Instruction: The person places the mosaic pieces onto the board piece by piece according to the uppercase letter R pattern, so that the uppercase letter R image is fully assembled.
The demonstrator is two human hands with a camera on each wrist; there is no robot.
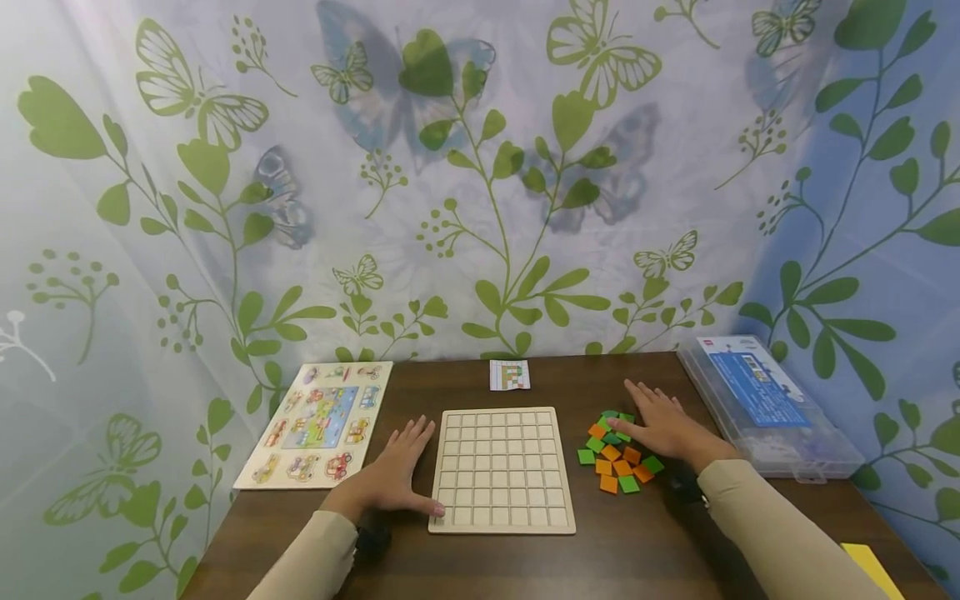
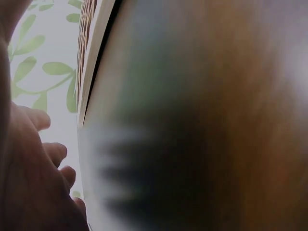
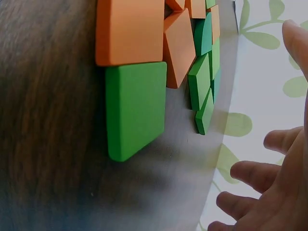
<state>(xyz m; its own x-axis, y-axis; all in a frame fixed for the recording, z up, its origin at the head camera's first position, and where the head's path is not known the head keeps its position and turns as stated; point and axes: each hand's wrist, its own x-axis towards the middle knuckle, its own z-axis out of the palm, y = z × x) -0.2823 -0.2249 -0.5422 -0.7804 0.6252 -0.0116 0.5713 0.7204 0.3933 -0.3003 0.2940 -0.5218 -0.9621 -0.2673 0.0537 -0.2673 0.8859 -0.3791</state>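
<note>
A pale wooden grid board lies in the middle of the dark table, its squares bare. My left hand is spread at the board's left side, the thumb at its lower left corner; in the left wrist view the fingers are extended. To the right of the board lies a loose heap of orange and green square tiles. Over the heap's right edge my right hand is spread with nothing in it. The right wrist view has a green tile close up and the fingers apart from it.
A small printed pattern card lies behind the board. At the left is a picture puzzle board with vehicles. A clear plastic case with a blue label stands at the right; a yellow piece lies at the near right. Behind hangs a patterned curtain.
</note>
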